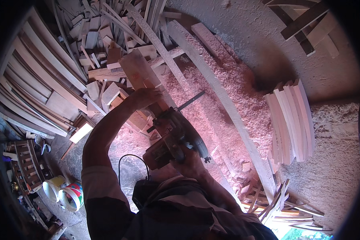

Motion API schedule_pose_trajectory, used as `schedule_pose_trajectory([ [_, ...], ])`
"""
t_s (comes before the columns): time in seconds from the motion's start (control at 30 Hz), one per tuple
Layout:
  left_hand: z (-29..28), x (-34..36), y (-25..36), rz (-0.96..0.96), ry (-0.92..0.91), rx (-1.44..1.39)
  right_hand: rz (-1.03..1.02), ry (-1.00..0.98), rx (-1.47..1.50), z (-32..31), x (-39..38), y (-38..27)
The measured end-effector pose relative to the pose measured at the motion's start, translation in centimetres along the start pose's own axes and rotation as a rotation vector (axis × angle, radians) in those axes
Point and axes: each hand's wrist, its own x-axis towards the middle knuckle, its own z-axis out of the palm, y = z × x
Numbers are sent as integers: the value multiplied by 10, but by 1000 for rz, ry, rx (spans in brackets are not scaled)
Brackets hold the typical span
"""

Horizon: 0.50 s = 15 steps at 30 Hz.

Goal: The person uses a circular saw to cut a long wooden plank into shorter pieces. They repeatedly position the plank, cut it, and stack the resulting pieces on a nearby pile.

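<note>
— Dark clothing [176,218], nearest the lens, across the lower middle. And past that, largest first?

— Curved boards [40,72], packed side by side along the left. Then pinkish shavings [252,86], spread thickly over the floor right of centre. Then a long curved plank [222,96], running through them from the top centre to the lower right.

— And after those?

— Upper left, a jumbled heap of offcuts [94,36]. Over at the right, a stack of curved pieces [292,124], close together.

— Nearer the hands?

— A brown board [134,66], reaching from beside the offcuts toward the centre. Then a dark power tool [174,136], between both hands, just beyond the clothing. Down at the left, two buckets [52,190], touching or nearly so.

— And the fingers?

— Right hand [190,163]: curled snugly round the near side of the power tool, fingertips partly hidden behind the body. Left hand [145,98]: at the far end, fingers bent across a small wood block [161,106] just ahead of the tool. Gripping or only pressing? Impossible to tell.

— Anything slimmer?

— A flat metal bar [194,99], jutting from the tool toward the plank; also a thin black cord [132,155], looped near the left forearm.
</note>
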Motion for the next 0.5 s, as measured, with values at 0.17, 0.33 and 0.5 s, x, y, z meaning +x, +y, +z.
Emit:
schedule_pose_trajectory([
  [0.17, -3, 0, -11, -39, 10, -5, -36, 27, 3, 3, 10, -3],
  [0.33, -6, -4, -23, -37, 30, 17, -85, 35, 2, 7, 24, -6],
  [0.5, -6, -4, -42, -67, 58, 58, -43, 17, -15, 10, 39, -11],
])
